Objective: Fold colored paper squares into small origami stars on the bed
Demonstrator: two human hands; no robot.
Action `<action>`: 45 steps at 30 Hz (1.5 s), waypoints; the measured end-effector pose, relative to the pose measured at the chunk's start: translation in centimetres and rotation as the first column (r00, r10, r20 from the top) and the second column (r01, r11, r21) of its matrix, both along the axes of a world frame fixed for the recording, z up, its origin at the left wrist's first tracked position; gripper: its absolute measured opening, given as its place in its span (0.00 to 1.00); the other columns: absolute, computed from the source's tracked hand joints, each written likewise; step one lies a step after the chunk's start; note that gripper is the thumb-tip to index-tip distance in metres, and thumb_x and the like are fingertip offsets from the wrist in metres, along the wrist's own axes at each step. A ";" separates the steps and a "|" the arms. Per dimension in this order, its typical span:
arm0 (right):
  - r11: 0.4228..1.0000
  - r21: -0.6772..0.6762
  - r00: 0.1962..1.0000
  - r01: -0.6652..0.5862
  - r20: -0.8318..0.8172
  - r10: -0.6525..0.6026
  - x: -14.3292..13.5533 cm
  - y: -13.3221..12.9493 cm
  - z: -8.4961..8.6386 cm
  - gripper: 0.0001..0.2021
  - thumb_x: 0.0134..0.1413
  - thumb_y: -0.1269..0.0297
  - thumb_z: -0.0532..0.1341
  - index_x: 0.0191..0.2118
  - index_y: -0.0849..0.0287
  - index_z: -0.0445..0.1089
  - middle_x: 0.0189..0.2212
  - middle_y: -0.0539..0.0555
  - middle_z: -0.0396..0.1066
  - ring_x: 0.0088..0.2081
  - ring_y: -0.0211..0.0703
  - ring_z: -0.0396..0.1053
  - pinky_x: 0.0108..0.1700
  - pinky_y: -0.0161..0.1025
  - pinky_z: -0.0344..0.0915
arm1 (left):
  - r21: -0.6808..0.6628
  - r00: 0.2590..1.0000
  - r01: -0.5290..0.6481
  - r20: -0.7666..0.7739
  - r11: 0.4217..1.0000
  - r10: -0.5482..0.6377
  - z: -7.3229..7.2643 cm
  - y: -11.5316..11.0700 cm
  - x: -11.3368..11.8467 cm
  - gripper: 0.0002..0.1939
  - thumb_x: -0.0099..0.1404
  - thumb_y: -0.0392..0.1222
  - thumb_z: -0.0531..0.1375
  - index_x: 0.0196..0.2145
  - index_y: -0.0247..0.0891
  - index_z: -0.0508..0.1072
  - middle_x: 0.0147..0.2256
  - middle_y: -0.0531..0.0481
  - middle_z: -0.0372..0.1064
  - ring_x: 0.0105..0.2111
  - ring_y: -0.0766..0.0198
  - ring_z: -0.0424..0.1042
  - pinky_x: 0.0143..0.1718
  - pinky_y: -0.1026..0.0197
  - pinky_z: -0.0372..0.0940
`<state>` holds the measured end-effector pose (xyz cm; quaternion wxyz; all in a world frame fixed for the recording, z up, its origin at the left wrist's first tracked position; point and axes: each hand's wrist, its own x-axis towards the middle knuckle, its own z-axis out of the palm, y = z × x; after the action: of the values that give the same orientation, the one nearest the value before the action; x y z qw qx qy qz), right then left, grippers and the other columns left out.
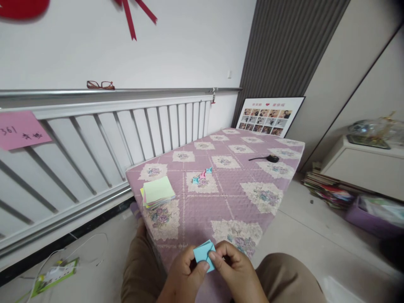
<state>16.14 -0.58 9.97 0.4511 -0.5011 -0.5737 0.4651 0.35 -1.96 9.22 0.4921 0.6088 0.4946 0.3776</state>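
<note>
Holding folded blue paper (202, 253) at six o'clock, above the near end of a flowered purple cloth (202, 219). Pinched between left hand (186, 269) and right hand (235, 267), with thumbs on the front and barely any gap. Hemmed in by left leg (140, 265) at seven and right knee (287, 277) at five. Edged by a white radiator (136, 134) around nine, dropping to floor (290, 227) at four. Roomy across cloth up to three small folded pieces (202, 174) just below centre; narrower toward a paper stack (158, 189) at eight. Unable to see most fingertips or back folds. Cut off at nine, on a pink note (23, 132); blurred at three, among glassy ornaments (375, 128).
</note>
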 end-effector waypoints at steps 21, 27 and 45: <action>0.985 -0.139 0.988 -0.101 -0.133 0.083 -0.3 0.0 0.0 0.20 0.46 0.44 0.62 0.23 0.58 0.63 0.20 0.45 0.59 0.24 0.35 0.56 0.27 0.33 0.56 | -0.078 0.999 0.032 -0.018 0.996 -0.033 0.6 -0.1 0.4 0.07 0.58 0.40 0.55 0.34 0.36 0.71 0.31 0.51 0.70 0.33 0.60 0.67 0.36 0.62 0.59; 0.992 -0.126 0.990 -0.005 -0.139 -0.013 -0.5 0.1 -0.4 0.22 0.46 0.42 0.60 0.21 0.56 0.59 0.17 0.44 0.55 0.22 0.35 0.54 0.25 0.33 0.55 | -0.132 0.993 0.064 0.111 0.989 -0.050 -0.4 0.0 0.8 0.10 0.59 0.43 0.56 0.36 0.36 0.71 0.28 0.53 0.66 0.29 0.64 0.64 0.32 0.64 0.58; 0.986 -0.160 0.982 0.039 -0.177 -0.067 -0.9 0.5 -1.0 0.20 0.49 0.44 0.60 0.23 0.56 0.61 0.18 0.43 0.53 0.22 0.35 0.50 0.26 0.33 0.51 | -0.248 0.989 -0.088 0.095 0.965 0.114 -2.8 0.3 0.4 0.12 0.57 0.49 0.55 0.24 0.37 0.65 0.21 0.55 0.61 0.23 0.67 0.60 0.27 0.63 0.56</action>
<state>15.28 -0.04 8.98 0.4733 -0.5055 -0.4784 0.5400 0.75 -1.70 6.44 0.5691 0.4966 0.5402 0.3711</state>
